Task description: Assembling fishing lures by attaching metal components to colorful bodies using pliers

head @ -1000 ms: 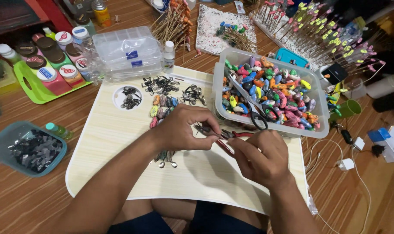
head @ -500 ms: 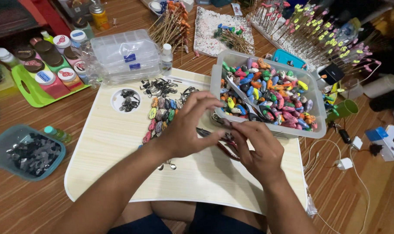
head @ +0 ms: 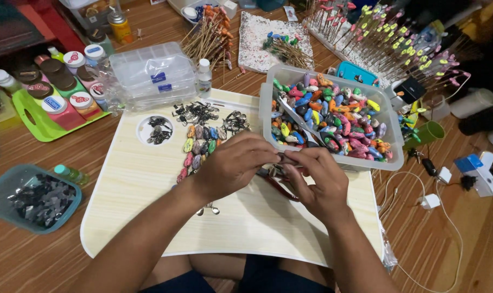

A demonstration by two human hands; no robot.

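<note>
Broadly: wooden tabletop [head: 452,255] carries pale work board [head: 143,190]; clear tub of coloured lures [head: 333,116] just beyond hands. Left hand [head: 233,165] and right hand [head: 317,182] meet fingertip to fingertip, pinching small metal piece [head: 283,158], mostly hidden. Red-handled pliers [head: 279,184] lie under them. Step seems fitting small hardware; next needs steady, fine grip. Row of finished lures [head: 200,142] lies left of hands.
</note>
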